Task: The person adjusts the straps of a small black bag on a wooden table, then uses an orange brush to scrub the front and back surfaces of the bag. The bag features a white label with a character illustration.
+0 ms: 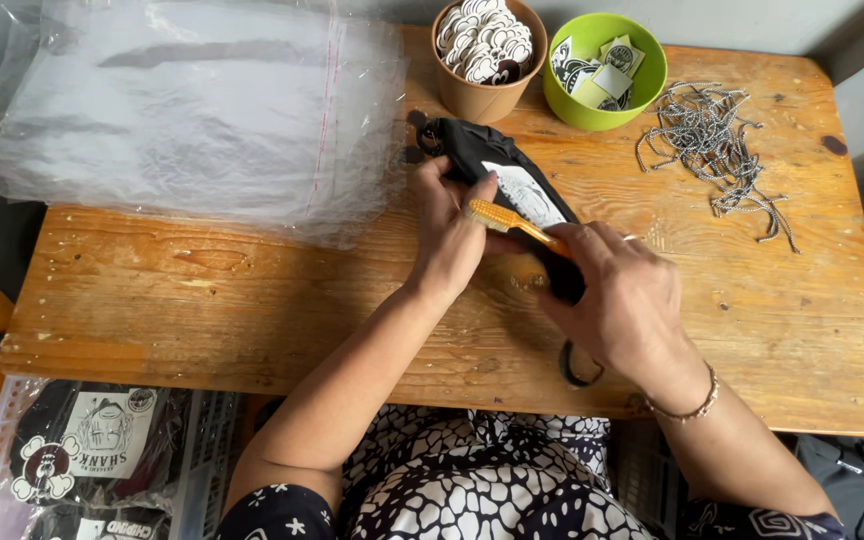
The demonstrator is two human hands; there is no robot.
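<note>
Soft, even daylight lay over my bench (pixel 252 300), bright enough to throw a white glare off the clear plastic bags (pixel 192 110), while my hands (pixel 542 270) cast only faint shadows and everything stayed sharp.

Person, head view: both arms were bare from above the elbow down. Garment: black with white irregular pebble-like patches across the lap, below the wooden table (pixel 252 310) edge; short sleeves showed white star-like flowers on the left and spiral figures on the right. Right hand (pixel 617 295): thin beaded bracelet at wrist, ring on one finger. Left hand (pixel 449 235): unadorned.
</note>
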